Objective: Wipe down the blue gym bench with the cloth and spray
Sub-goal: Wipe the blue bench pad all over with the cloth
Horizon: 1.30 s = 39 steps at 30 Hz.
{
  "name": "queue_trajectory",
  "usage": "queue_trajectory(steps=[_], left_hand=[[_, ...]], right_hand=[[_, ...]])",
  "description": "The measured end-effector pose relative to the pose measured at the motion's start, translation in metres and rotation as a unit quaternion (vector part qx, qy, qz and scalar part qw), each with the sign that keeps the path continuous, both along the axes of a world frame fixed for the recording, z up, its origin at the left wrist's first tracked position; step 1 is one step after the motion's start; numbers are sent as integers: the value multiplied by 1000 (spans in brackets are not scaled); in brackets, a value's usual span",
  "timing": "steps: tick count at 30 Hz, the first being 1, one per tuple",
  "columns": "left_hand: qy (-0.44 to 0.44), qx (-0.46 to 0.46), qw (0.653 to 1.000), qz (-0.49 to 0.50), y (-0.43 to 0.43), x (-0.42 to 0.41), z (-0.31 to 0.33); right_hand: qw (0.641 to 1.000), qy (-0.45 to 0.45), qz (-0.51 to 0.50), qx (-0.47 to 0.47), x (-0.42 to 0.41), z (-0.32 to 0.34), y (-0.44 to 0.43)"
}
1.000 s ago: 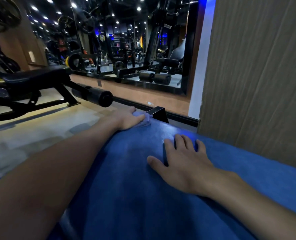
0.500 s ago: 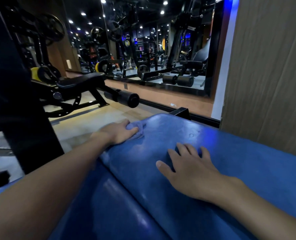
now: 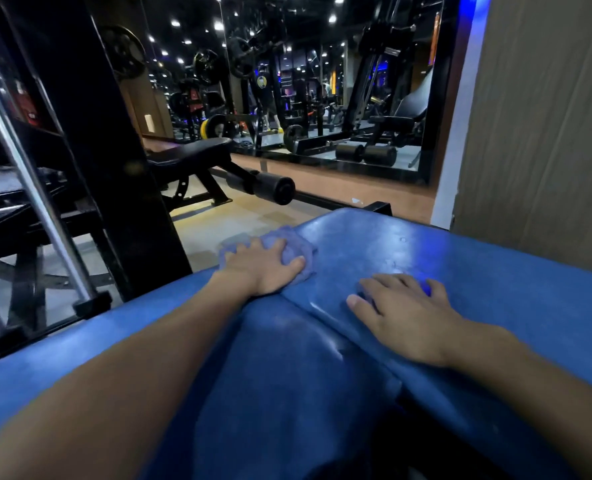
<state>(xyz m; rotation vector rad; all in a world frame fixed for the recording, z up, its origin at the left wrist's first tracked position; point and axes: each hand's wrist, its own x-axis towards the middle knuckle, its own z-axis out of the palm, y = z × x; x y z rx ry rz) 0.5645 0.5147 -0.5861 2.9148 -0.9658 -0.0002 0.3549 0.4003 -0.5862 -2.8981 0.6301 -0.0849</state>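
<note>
The blue gym bench (image 3: 426,244) fills the lower half of the view, its padded top shiny with a few droplets. My left hand (image 3: 263,268) grips a bunched pale blue cloth (image 3: 299,249) and presses it on the bench's left edge, close to the seam between two pads. My right hand (image 3: 405,313) rests flat on the upper pad, fingers spread, holding nothing. No spray bottle is in view.
A black machine upright (image 3: 90,133) and a chrome bar (image 3: 34,188) stand close on the left. A black bench with a foam roller (image 3: 273,188) sits ahead on the floor. A wall mirror (image 3: 322,81) is beyond, and a wood-look wall panel (image 3: 547,116) on the right.
My left hand has slid the cloth back toward me along the bench's left edge. The view has swung left, bringing the black upright in. My right hand stays planted.
</note>
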Motion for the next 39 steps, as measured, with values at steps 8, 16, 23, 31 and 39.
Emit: queue_trajectory(steps=[8,16,23,31,39], left_hand=[[-17,45,995,-91,24,-79,-1],[68,-129,980,-138,47,-116,4],[34,-123,992,19,67,-81,13],[226,-379,890,112,57,-95,29],[120,-518,847,-26,93,-146,83]], right_hand=[[1000,-7,-27,8,-35,27,21],[982,-98,-8,162,-7,15,9],[975,-100,-26,197,45,3,5],[949,-118,-15,291,45,13,7],[859,-437,195,182,-7,68,35]])
